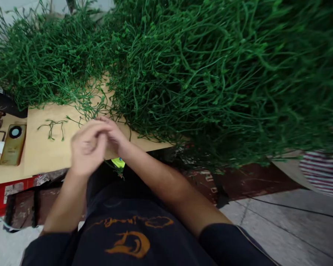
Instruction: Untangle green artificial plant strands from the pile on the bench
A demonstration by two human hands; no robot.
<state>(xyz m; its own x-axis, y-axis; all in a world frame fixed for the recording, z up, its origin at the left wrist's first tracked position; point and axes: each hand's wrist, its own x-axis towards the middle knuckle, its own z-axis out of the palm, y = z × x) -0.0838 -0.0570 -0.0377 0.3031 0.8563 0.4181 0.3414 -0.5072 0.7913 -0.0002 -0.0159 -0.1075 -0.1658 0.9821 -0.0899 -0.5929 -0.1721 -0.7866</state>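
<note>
My left hand [86, 146] is raised over the near edge of the tabletop [48, 155], its fingers curled and its thumb bent inward. Against it lies my right hand [114, 133], whose fingers are bent and partly hidden behind the left ones. Both hands are blurred, and anything between their fingers is too small or hidden to make out. Just beyond them are loose thin green artificial plant stems [93, 107] with small forked tips. A few separate stems [55, 127] lie on the tabletop left of my hands.
A huge heap of the same green stems [199, 74] covers the back and right. At the left are a gold phone [13, 146] and a black cylindrical object [4, 101]. A red crate [16, 192] stands below. Striped cloth [323, 171] shows at the right edge.
</note>
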